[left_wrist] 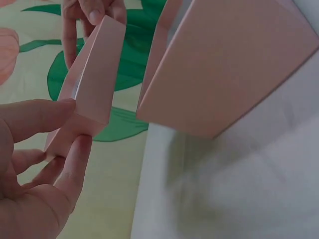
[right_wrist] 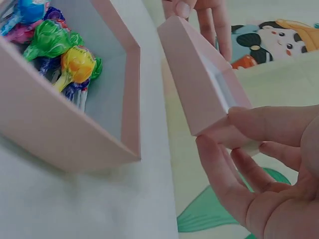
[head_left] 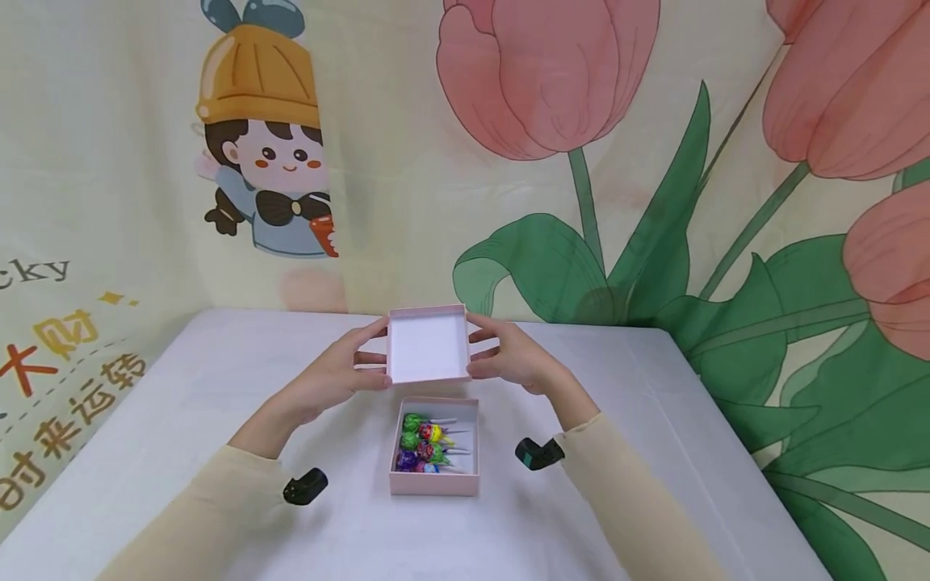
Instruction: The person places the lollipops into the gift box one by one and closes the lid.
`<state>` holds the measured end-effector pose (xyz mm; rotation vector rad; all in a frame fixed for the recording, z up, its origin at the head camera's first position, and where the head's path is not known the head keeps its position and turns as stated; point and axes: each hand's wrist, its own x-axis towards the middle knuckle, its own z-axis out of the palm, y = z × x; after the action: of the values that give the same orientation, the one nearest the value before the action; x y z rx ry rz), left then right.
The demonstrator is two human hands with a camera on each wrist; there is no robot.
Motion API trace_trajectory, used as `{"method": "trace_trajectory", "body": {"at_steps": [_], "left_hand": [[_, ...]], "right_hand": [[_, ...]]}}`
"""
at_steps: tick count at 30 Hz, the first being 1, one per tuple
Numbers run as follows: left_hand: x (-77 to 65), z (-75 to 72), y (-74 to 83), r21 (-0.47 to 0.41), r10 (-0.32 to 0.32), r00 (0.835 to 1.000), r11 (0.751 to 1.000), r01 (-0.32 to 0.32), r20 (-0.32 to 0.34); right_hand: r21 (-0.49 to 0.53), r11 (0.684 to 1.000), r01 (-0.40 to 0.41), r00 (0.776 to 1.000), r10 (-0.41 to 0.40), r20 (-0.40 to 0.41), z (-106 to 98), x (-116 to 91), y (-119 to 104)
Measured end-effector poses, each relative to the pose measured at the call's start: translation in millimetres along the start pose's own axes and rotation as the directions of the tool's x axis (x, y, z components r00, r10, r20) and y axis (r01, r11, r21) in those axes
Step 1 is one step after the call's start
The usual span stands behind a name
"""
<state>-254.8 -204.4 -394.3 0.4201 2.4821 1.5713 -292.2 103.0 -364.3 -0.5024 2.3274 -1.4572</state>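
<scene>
Both hands hold a pink box lid (head_left: pixel 429 345) up behind the open box, its white inside facing the head camera. My left hand (head_left: pixel 337 371) grips the lid's left side, with thumb and fingers at its edges in the left wrist view. On the opposite side my right hand (head_left: pixel 519 355) pinches the lid between thumb and fingers. Below the lid, a pink box (head_left: pixel 434 484) stands on the table with several lollipops (head_left: pixel 421 442) in colourful wrappers inside. Their heads lie to the left and their sticks point right. The right wrist view shows green and yellow wrappers (right_wrist: pixel 79 64) close up.
A white cloth covers the table (head_left: pixel 225 363), whose far edge meets a printed backdrop (head_left: pixel 392 161) with tulips and a cartoon figure. Black wrist cameras, one on the left (head_left: pixel 305 486) and one on the right (head_left: pixel 539 453), sit beside the cream sleeves.
</scene>
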Motion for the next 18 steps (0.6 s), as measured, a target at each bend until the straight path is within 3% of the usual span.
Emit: {"method": "trace_trajectory", "body": {"at_steps": [8,18], "left_hand": [[2.3,28.0,8.0,-0.104,0.000,0.999,0.995,0.004,0.039],[2.4,37.4,5.1,-0.137,0.035,0.999,0.990,-0.034,0.009]], "right_hand": [[0.020,1.000,0.024,0.998,-0.023,-0.060,-7,-28,24],[0.022,0.997,0.068,0.993,-0.065,-0.102,-10,-40,32]]}}
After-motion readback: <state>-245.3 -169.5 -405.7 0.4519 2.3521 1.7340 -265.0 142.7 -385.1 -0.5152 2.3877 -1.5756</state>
